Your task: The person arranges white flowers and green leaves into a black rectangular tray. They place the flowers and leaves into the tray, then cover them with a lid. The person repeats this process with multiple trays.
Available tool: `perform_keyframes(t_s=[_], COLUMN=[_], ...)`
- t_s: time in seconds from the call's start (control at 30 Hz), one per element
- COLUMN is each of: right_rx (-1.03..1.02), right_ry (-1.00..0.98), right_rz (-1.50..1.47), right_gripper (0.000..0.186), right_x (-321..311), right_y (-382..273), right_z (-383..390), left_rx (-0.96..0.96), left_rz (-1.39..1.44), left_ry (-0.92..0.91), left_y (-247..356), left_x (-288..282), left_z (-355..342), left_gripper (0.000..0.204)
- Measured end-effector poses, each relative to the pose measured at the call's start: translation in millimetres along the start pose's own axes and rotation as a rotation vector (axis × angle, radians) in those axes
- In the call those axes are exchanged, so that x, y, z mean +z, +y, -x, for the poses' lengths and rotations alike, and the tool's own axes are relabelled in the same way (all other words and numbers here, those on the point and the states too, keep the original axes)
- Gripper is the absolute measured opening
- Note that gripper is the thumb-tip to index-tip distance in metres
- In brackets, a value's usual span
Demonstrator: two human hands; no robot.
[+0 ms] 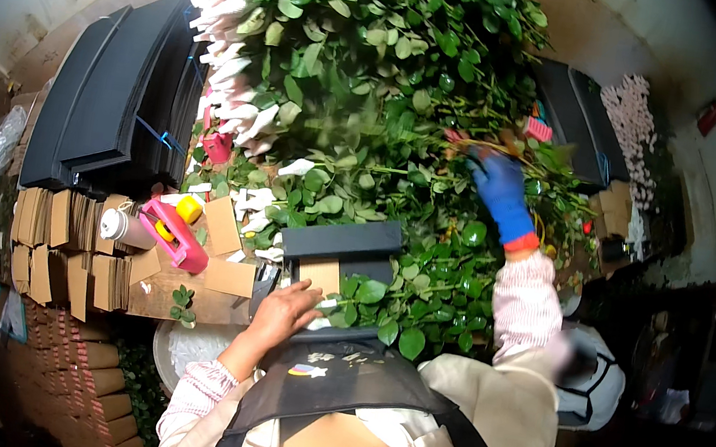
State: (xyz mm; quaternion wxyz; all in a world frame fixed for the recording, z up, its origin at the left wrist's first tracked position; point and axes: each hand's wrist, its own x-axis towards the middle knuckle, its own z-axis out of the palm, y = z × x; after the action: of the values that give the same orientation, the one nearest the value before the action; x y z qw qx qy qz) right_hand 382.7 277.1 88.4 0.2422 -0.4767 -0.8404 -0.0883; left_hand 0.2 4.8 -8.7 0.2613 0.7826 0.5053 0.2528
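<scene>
Leafy green rose-like stems [373, 52] are heaped over the table, their pale, wrapped-looking ends [236, 83] lined up along the left side. My right hand [498, 188], in a blue glove with a red cuff, reaches out to the right among the stem ends; its fingers are smeared by motion, so their grip is unclear. Bare, with fingers stretched out, my left hand [283, 312] rests by the near table edge. Beside its fingertips are a brown cardboard piece [320, 275] and a dark grey folded sheet [343, 241]. Leaves lie just right of that hand.
Dark grey board stacks [125, 90] stand at left, with another stack [574, 117] at far right. Brown card bundles [75, 252], a white bottle [127, 229] and a pink tape dispenser [173, 235] sit at the left front. A white bucket [184, 355] is below the table edge.
</scene>
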Motion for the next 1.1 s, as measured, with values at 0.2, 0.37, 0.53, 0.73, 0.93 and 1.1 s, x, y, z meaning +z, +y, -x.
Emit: perform_keyframes(t_s=[0.2,0.37,0.53,0.73,0.93,1.1], right_rx=[0.004,0.119,0.087,-0.013,-0.164,-0.023], right_ry=[0.05,0.041,-0.012,0.032,0.182,-0.189], right_rz=[-0.274,-0.385,-0.308,-0.273,-0.185,-0.192], right_gripper=[0.023,0.021,0.022,0.027,0.029,0.022], right_x=[-36,-47,-44,-45,-111,-128], right_y=[0,-12,-17,-22,-65,1], right_z=[2,-1,17,3,35,118], left_rx=[0.039,0.058,0.086,-0.022,-0.191,-0.305], left_rz=[0.001,-0.021,0.071,0.223,0.242,0.688], left_ry=[0.055,0.033,-0.01,0.013,0.021,0.215], left_y=[10,6,12,3,1,-16], left_x=[2,-3,-6,6,10,37], left_z=[-2,-3,-6,-7,6,12], left_gripper=[0.023,0.021,0.022,0.016,0.025,0.071])
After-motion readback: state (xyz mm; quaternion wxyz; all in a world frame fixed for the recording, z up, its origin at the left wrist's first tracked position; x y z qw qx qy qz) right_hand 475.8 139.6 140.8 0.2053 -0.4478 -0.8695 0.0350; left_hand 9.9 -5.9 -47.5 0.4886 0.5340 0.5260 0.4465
